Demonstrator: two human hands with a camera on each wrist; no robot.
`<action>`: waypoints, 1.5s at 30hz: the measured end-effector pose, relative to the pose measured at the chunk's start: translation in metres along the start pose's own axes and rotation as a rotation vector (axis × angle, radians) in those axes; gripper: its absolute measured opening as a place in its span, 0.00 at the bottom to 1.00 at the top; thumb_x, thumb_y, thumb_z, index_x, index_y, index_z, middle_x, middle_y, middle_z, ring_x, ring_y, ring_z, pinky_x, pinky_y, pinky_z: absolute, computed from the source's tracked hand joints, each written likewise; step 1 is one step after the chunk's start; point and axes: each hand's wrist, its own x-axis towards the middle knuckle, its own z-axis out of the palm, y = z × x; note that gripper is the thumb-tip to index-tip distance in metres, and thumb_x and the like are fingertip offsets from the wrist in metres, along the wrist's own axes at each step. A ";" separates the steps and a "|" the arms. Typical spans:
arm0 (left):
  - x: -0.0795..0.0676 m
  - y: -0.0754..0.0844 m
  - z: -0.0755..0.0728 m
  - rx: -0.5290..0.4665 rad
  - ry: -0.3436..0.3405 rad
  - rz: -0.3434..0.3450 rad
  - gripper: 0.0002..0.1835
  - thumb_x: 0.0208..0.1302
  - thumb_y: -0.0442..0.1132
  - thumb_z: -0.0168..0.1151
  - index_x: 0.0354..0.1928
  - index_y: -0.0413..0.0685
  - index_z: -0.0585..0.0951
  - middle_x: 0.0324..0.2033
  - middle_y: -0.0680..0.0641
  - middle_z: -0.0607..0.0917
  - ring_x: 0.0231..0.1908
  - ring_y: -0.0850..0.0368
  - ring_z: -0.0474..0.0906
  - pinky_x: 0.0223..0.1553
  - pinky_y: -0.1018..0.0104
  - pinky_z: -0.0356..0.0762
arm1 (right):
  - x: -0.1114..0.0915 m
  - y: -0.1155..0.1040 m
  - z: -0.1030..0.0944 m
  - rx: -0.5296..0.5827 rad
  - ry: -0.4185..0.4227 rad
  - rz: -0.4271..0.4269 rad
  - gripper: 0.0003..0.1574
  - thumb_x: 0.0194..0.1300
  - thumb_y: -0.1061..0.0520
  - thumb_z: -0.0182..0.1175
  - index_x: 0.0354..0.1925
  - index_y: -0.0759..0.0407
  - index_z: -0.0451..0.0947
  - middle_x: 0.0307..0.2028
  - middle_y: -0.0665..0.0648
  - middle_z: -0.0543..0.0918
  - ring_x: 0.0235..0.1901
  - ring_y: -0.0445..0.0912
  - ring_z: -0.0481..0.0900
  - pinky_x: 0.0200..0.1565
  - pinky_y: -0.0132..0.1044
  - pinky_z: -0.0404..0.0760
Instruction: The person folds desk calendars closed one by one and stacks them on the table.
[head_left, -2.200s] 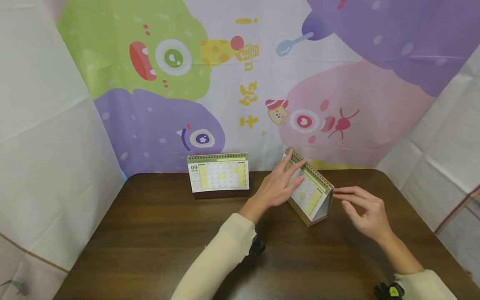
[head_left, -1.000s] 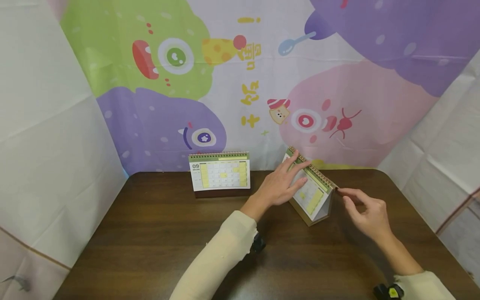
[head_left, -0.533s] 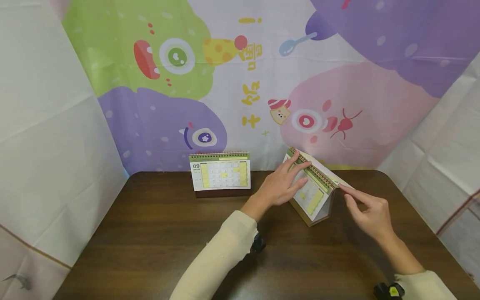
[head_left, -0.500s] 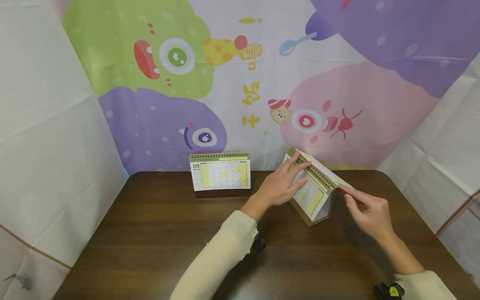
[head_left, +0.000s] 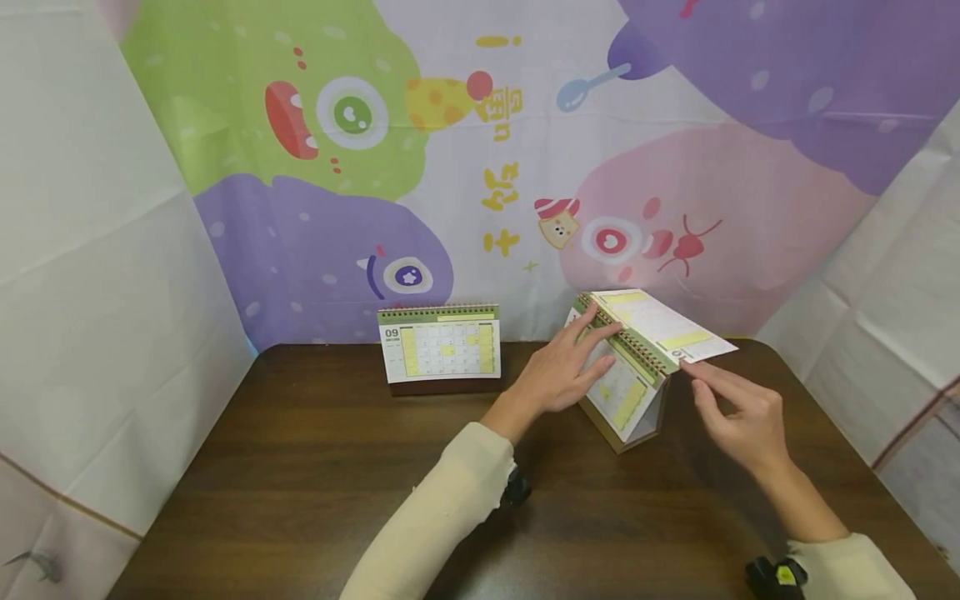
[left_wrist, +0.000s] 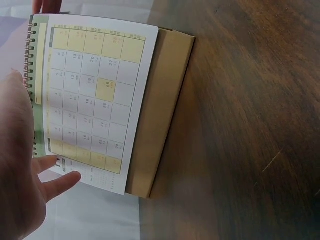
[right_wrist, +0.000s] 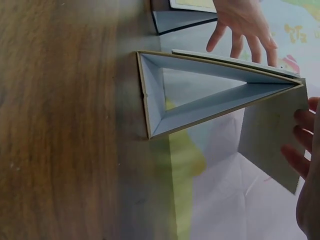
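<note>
A desk calendar (head_left: 617, 390) with a spiral binding stands angled on the table. My left hand (head_left: 558, 367) rests spread on its front, fingertips at the binding, as the left wrist view also shows. One page (head_left: 667, 323) is lifted at the back and juts out from the rings, its printed side up. My right hand (head_left: 742, 412) is at this page's near edge, index fingertip touching it by the binding, thumb apart below. In the right wrist view the fingers (right_wrist: 296, 160) lie loosely against the page's underside (right_wrist: 270, 137), beside the hollow triangular stand (right_wrist: 200, 114).
A second desk calendar (head_left: 442, 350), showing 09, stands to the left near the table's back edge. The dark wooden table (head_left: 322, 492) reaches a cartoon-printed cloth (head_left: 502, 275) at the back. Pale cloth walls rise at both sides.
A page has come up behind the right calendar and swung higher, away from the stand. My right hand has risen slightly with it. The left hand has stayed on the calendar's front.
</note>
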 end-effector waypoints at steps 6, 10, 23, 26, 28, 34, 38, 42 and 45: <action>0.001 0.000 0.001 0.005 -0.002 -0.010 0.31 0.92 0.61 0.42 0.90 0.74 0.60 0.95 0.52 0.44 0.90 0.41 0.61 0.73 0.34 0.83 | 0.006 -0.006 0.003 0.031 0.032 -0.026 0.13 0.63 0.70 0.67 0.44 0.76 0.93 0.53 0.52 0.93 0.62 0.23 0.87 0.66 0.17 0.80; 0.001 0.000 0.001 0.007 0.001 -0.012 0.31 0.92 0.61 0.42 0.90 0.74 0.61 0.95 0.52 0.44 0.90 0.42 0.61 0.73 0.35 0.83 | 0.010 -0.010 0.005 0.047 0.050 -0.032 0.13 0.68 0.67 0.67 0.43 0.78 0.92 0.49 0.60 0.96 0.61 0.24 0.88 0.66 0.18 0.80; 0.001 0.001 0.004 -0.019 0.010 -0.019 0.30 0.93 0.60 0.37 0.90 0.74 0.60 0.95 0.52 0.44 0.89 0.40 0.61 0.74 0.34 0.82 | 0.016 -0.020 0.012 0.082 0.028 -0.091 0.19 0.77 0.59 0.65 0.45 0.77 0.92 0.40 0.80 0.92 0.62 0.25 0.87 0.65 0.17 0.80; 0.001 0.000 0.005 -0.046 0.019 -0.019 0.30 0.93 0.59 0.37 0.90 0.73 0.60 0.95 0.52 0.44 0.90 0.39 0.60 0.75 0.33 0.81 | 0.017 -0.021 0.014 0.091 0.024 -0.104 0.20 0.78 0.58 0.65 0.46 0.77 0.92 0.41 0.80 0.92 0.62 0.26 0.87 0.65 0.17 0.80; 0.000 0.000 0.006 -0.065 0.026 -0.017 0.30 0.94 0.59 0.37 0.90 0.73 0.60 0.95 0.52 0.44 0.90 0.40 0.58 0.76 0.33 0.79 | 0.018 -0.022 0.016 0.096 0.021 -0.113 0.21 0.79 0.56 0.65 0.47 0.76 0.92 0.41 0.80 0.92 0.62 0.26 0.87 0.65 0.17 0.80; -0.001 -0.001 0.008 -0.115 0.042 -0.014 0.30 0.94 0.57 0.35 0.90 0.72 0.60 0.95 0.52 0.44 0.91 0.42 0.56 0.81 0.35 0.75 | 0.018 -0.025 0.019 0.096 0.009 -0.128 0.22 0.80 0.54 0.64 0.47 0.75 0.93 0.40 0.79 0.92 0.61 0.24 0.87 0.65 0.16 0.80; 0.000 -0.002 0.006 -0.196 0.055 -0.010 0.30 0.94 0.57 0.32 0.91 0.72 0.58 0.94 0.53 0.44 0.91 0.42 0.55 0.81 0.33 0.73 | 0.018 -0.026 0.020 0.095 0.017 -0.133 0.22 0.79 0.56 0.64 0.47 0.76 0.93 0.40 0.78 0.93 0.60 0.26 0.88 0.65 0.16 0.80; 0.001 -0.002 0.000 -0.341 0.112 0.019 0.36 0.92 0.65 0.22 0.92 0.65 0.55 0.94 0.49 0.45 0.92 0.42 0.52 0.86 0.33 0.66 | 0.020 -0.027 0.020 0.103 0.031 -0.147 0.18 0.77 0.59 0.65 0.47 0.74 0.93 0.41 0.77 0.93 0.57 0.32 0.92 0.65 0.18 0.82; 0.001 -0.002 -0.008 -0.436 0.186 0.044 0.51 0.82 0.78 0.13 0.93 0.57 0.50 0.94 0.44 0.47 0.92 0.41 0.50 0.89 0.38 0.60 | 0.022 -0.029 0.022 0.116 0.035 -0.159 0.18 0.77 0.59 0.65 0.46 0.75 0.93 0.41 0.77 0.93 0.59 0.31 0.91 0.66 0.19 0.82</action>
